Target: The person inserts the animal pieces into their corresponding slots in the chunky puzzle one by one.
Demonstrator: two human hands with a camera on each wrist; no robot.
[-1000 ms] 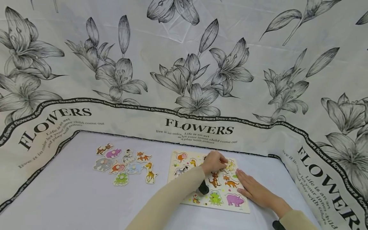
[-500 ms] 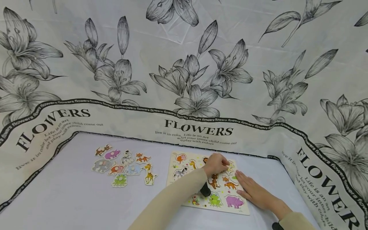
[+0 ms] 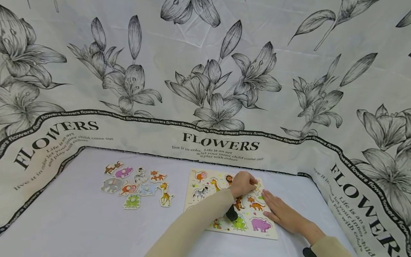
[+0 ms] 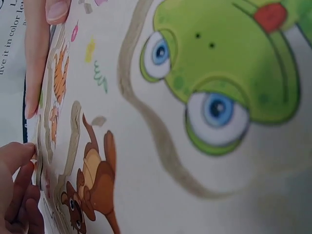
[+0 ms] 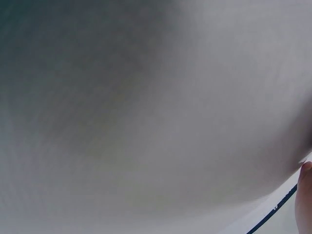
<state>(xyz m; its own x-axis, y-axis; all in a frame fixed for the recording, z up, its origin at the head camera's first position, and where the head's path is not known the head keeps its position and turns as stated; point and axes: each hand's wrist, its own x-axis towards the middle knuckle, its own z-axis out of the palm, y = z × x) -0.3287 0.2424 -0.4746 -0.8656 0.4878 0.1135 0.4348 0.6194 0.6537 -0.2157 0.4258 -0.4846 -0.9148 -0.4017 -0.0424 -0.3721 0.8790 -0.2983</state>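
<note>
Creased whitish fabric (image 3: 186,46) printed with black line-drawn lilies hangs behind your white counter (image 3: 96,228), where loose, flat animal cut-outs (image 3: 129,188) lie left of a square cream board (image 3: 213,174) with coloured animals. Your left hand (image 3: 244,184) curls narrow over the pale yellow animal figure (image 3: 258,186) at the board's far right corner, whether pinching it can't be told, while your right hand (image 3: 283,213) lies straight-fingered along the right edge. Since the earlier frame, that left hand has slid slightly right, baring more of the brown-maned lion (image 3: 229,179).
</note>
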